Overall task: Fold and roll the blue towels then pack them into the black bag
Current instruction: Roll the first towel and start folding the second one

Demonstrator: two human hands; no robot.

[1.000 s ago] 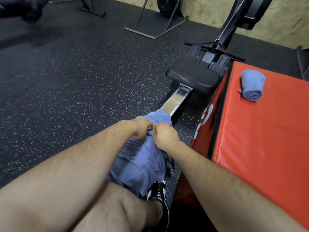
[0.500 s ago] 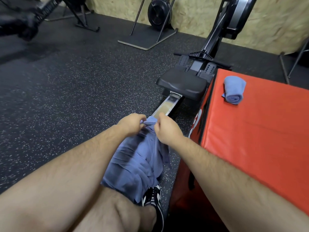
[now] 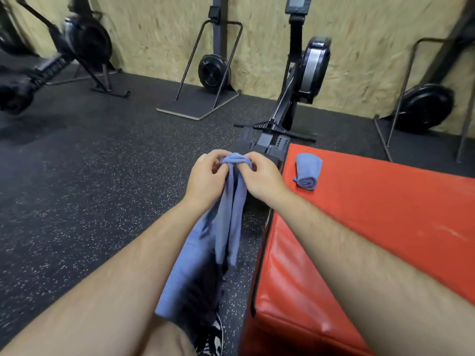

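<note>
Soft matt blue towel (image 3: 228,214), glossy red vinyl pad (image 3: 385,227), speckled rubber floor (image 3: 102,176), rough chipboard wall (image 3: 159,34).

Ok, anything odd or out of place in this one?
Nothing spilled or damaged. The towel, pinched at its top by the left hand and right hand, hangs bunched in uneven strips rather than folded flat. A rolled towel lies on the red box. No bag in view.

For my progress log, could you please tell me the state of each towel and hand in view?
held towel: unrolled, hanging bunched from both hands.
rolled towel: rolled up, lying on the red box.
left hand: pinches the held towel's top end.
right hand: pinches the same end.
</note>
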